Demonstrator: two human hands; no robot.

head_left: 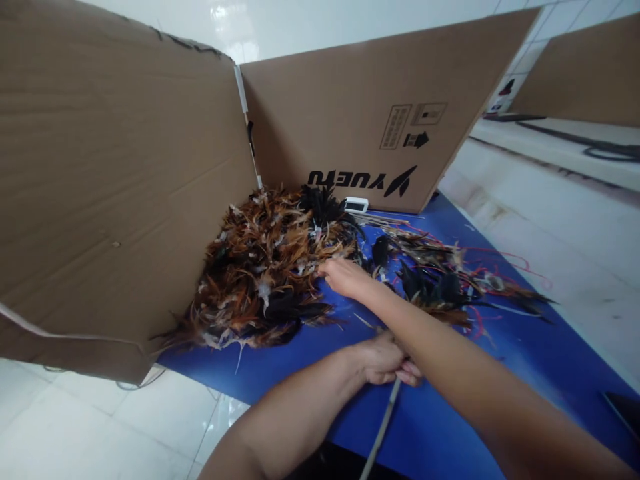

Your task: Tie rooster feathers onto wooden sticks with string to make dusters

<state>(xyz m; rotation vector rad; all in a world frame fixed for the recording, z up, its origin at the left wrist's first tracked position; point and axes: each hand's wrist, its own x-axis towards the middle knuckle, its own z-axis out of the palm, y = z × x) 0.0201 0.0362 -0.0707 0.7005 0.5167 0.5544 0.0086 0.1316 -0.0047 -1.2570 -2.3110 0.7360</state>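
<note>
My left hand [387,357] is closed around a thin pale stick [383,427], which slants down toward the bottom edge of the view. Its upper end is hidden behind my hand and my right forearm. Crossing over the left wrist, my right arm reaches to a big heap of brown and black feathers [270,253]. My right hand [343,275] is at the heap's right edge with fingers curled and pressed together; what they pinch is too small to make out. A cluster of black feathers [325,207] tops the heap near the back.
Tall cardboard panels [350,113] wall the blue table [540,373] at left and back. Right of the heap lie loose dark feathers [430,283], red cords [520,260] and thin sticks [385,219]. A small white device [357,205] stands by the back panel.
</note>
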